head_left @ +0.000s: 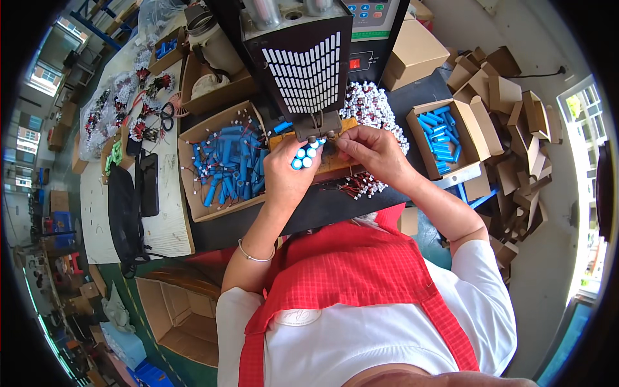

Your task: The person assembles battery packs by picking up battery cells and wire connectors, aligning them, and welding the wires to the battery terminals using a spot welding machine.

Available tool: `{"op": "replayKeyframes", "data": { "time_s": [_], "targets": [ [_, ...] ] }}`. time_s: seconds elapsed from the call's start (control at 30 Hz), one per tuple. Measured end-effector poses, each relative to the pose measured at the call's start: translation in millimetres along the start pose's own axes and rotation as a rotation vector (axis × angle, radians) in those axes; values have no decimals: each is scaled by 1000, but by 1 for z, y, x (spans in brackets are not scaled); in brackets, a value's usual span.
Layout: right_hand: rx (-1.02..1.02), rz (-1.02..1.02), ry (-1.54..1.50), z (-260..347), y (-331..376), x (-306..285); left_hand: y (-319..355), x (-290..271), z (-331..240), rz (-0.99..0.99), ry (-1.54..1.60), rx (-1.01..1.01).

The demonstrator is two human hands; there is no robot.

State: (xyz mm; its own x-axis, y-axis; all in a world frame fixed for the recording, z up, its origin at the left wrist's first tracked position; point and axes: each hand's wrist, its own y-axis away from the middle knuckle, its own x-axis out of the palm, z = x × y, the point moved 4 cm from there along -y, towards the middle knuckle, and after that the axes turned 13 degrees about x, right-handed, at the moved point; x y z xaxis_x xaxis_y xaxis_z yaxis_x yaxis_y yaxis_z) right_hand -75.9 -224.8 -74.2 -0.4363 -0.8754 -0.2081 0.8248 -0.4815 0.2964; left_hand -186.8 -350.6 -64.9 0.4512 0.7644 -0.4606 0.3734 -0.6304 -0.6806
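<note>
My left hand point(284, 173) is wrapped round several blue cylindrical battery cells point(304, 158), their pale ends facing me. It is right under the head of a black spot welder point(303, 77), at the welder's two electrode tips point(316, 138). Just right of the tips, my right hand point(377, 149) pinches thumb and forefinger together. What lies between those fingertips is too small to make out. Beneath both hands, a yellowish work block point(349, 124) is partly hidden. A heap of white connectors with leads point(371, 109) lies beyond my right hand, and a smaller bunch of leads point(361, 186) nearer me.
To the left stands a cardboard box point(188, 138) of blue cells with leads; to the right, a carton point(416, 119) of plain blue cells. A phone point(149, 184) and black pouch point(122, 206) lie far left. Empty cartons point(516, 129) pile up at right.
</note>
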Motion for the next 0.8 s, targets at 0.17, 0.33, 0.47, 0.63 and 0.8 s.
{"op": "replayKeyframes", "data": {
  "time_s": [0.17, 0.33, 0.47, 0.63, 0.8],
  "targets": [
    [-75, 33, 41, 4, -2, 4, 2, 0, 1, -4, -11, -20],
    [-10, 58, 17, 0, -2, 3, 6, 2, 7, -39, -35, 5],
    [-13, 95, -30, 3, 1, 1, 6, 2, 7, -24, -29, -10],
    [-25, 93, 5, 2, 4, 0, 7, 2, 6, -25, -16, -10],
    [-22, 101, -7, 1, 4, 1, 10, 2, 7, -38, -26, 17]
  ]
}}
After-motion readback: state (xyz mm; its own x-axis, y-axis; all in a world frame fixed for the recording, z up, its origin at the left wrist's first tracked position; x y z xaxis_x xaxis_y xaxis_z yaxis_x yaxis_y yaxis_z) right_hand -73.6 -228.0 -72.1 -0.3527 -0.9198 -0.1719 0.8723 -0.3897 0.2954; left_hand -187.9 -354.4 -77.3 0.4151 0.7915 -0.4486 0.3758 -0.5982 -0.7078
